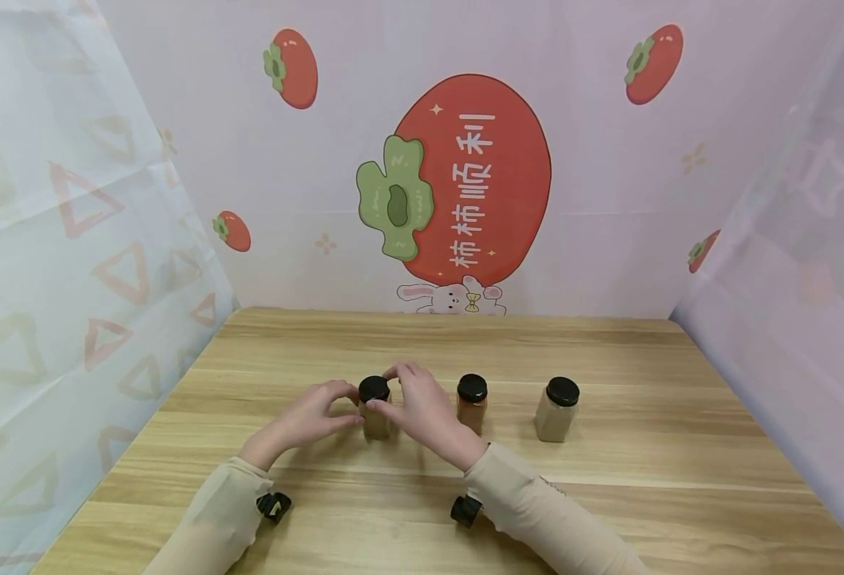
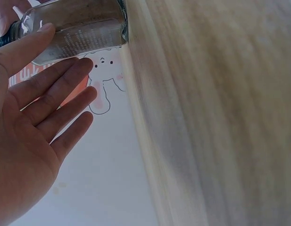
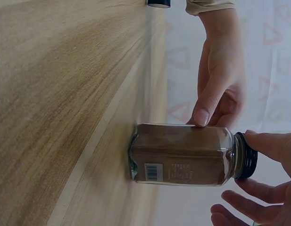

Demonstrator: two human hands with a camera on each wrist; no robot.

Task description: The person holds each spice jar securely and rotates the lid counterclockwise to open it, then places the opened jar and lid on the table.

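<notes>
A square glass jar [image 1: 376,425] of brown powder with a black lid [image 3: 247,156] stands upright on the wooden table, left of the middle. My right hand [image 1: 427,409] pinches the lid between thumb and index finger, its other fingers spread. On the jar's left side is my left hand [image 1: 311,415], its thumb [image 2: 39,41] at the glass and its fingers spread nearly straight. In the right wrist view, printed text and a barcode show on the jar's side.
Right of my hands stands a second black-lidded jar [image 1: 472,411] with reddish-brown powder, partly behind my right hand. Farther right is a third jar [image 1: 556,419] with paler powder. Printed cloth [image 1: 594,263] hangs behind and beside the table [image 1: 364,511].
</notes>
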